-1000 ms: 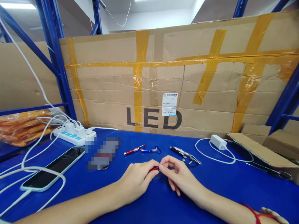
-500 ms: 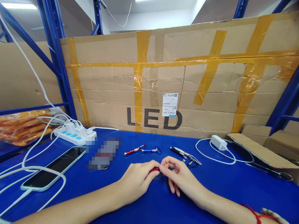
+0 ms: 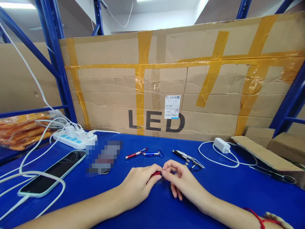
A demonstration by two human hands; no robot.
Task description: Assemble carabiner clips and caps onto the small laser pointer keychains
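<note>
Red, glossy piece (image 3: 156, 173) sits lower centre in the head view, between your hands, mostly hidden by fingers. Your left hand (image 3: 143, 183) pinches its body, thumb against curled fingers. Your right hand (image 3: 182, 179) has thumb and forefinger pinched at its dark right end, other fingers hanging loosely curled. Can't tell if that end is a separate part; too small and covered.

Step, my read: fine fingertip work on that end. Next move likely calls for a steady left grip and small, light right-finger motion; smooth metal could slip, and a tiny part could roll.

Materials: the blue tabletop (image 3: 152, 211) is smooth, slightly shiny. Centre: a red metallic penlight (image 3: 133, 155) and a blue penlight (image 3: 151, 154), slim tubes with silver ends, each with a looped clip. Right of centre: a black tube (image 3: 180, 155) beside a silver tube (image 3: 187, 155), small round metal discs (image 3: 187, 162) just below. Behind: creased corrugated cardboard (image 3: 107, 89) with glossy yellow tape (image 3: 143, 47). Left: flat glass-faced phone (image 3: 52, 173) with a white cable over it.
</note>
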